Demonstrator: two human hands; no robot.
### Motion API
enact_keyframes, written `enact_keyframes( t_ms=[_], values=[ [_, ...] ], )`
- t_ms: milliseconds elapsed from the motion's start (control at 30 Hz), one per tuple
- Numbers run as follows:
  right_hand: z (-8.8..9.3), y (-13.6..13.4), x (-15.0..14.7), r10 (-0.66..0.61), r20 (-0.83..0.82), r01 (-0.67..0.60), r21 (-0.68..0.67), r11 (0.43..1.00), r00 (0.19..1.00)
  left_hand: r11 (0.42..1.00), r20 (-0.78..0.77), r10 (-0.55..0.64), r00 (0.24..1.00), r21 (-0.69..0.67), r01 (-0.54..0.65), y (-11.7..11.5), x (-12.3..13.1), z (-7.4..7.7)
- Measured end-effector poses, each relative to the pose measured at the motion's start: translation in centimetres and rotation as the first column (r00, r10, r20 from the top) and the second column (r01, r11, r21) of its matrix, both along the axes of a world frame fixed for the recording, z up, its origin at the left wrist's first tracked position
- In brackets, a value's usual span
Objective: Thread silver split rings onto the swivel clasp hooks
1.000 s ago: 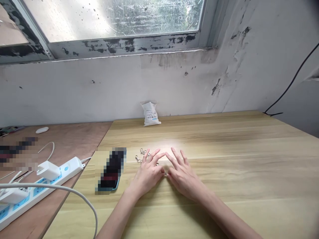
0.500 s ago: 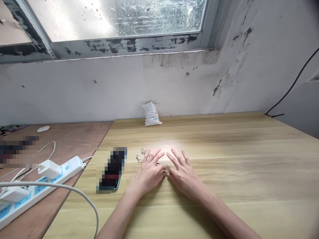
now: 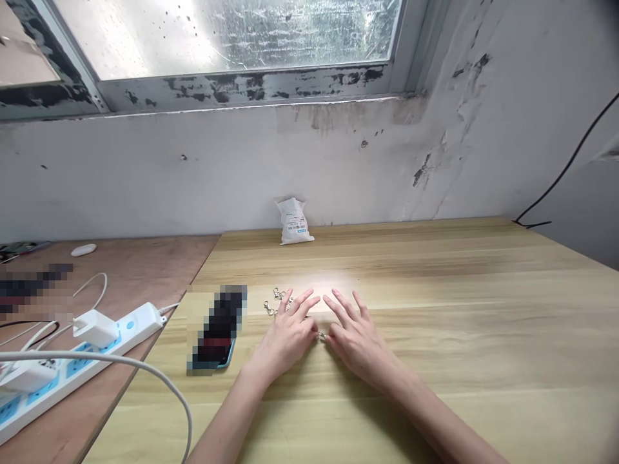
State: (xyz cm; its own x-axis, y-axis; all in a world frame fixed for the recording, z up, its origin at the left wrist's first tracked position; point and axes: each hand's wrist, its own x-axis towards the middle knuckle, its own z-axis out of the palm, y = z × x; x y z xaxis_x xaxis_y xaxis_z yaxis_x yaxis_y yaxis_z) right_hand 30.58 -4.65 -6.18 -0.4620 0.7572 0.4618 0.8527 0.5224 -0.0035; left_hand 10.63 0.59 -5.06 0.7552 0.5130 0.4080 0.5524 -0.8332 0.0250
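Over the last half second we see the left hand's (image 3: 290,338) thumb and index finger draw back slightly, so that a little more of the small metal piece (image 3: 322,336) shows in the gap between the hands; the right hand (image 3: 355,341) has hardly moved. We judge that the fine fingertip work on the piece goes on, with neither hand letting go. The left thumb and index finger appear to pinch its near end, the other left fingers spread above the table (image 3: 464,309). The right thumb and index finger seem to pinch its opposite end, the remaining fingers fanned forward; the exact contact is too small to tell. Just beyond the left fingers, we see loose metal clasps (image 3: 268,307).
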Motion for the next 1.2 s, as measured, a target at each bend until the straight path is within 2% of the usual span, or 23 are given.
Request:
enact_keyframes(
  t_ms=[167, 267, 433, 567, 900, 1033, 1200],
  values=[
    [0.2, 0.1, 0.9, -0.06, -0.038, 0.059, -0.019, 0.998, 0.997, 0.994, 0.006, 0.093, 0.996, -0.063, -0.092, 0.6, -1.5, 1.1],
    [0.4, 0.0, 0.8, -0.039, -0.051, 0.038, -0.02, 0.999, 0.998, 0.993, 0.049, 0.096, 0.994, -0.078, -0.092, 0.3, -1.3, 1.6],
    [0.6, -0.3, -0.2, 0.015, -0.048, -0.014, 0.03, 0.999, 0.999, 0.996, 0.062, 0.044, 0.997, -0.079, -0.039, -0.5, 0.1, 0.6],
    [0.6, -0.3, -0.3, 0.013, -0.054, -0.011, 0.034, 0.999, 0.998, 0.998, 0.081, 0.034, 0.996, -0.051, -0.03, -0.3, 0.2, -0.2],
    [1.1, -0.2, 0.5, -0.019, -0.105, 0.018, -0.008, 1.0, 0.994, 0.999, 0.137, 0.019, 0.99, -0.047, -0.013, -0.2, -0.1, 1.1],
    [1.3, 0.0, 0.9, -0.019, -0.173, 0.01, -0.052, 0.999, 0.985, 0.999, 0.215, 0.024, 0.976, -0.032, -0.018, -0.5, 0.0, 1.5],
    [1.0, 0.0, 1.4, -0.003, -0.269, -0.047, -0.179, 0.983, 0.963, 1.0, 0.26, 0.02, 0.965, -0.027, -0.014, -0.6, 0.2, 1.5]
  ],
)
